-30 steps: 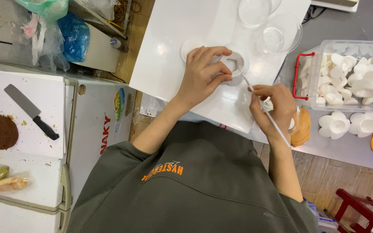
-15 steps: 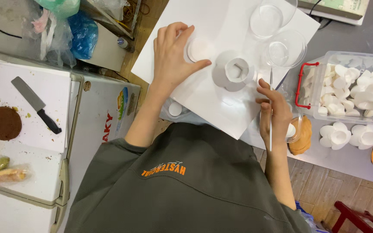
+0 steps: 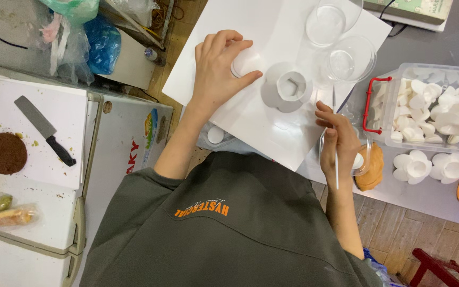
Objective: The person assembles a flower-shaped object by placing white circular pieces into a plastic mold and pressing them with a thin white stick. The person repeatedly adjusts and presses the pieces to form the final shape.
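White flower-shaped piece (image 3: 289, 87) sits formed; left hand (image 3: 220, 66) grips a small white disc (image 3: 245, 62), right hand (image 3: 337, 139) pinches a thin stick (image 3: 336, 159).

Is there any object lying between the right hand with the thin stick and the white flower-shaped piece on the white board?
Nothing visible does. The right hand holds the thin stick just below and right of the white flower-shaped piece, with only bare white board between them. The left hand covers a small white round piece on the other side.
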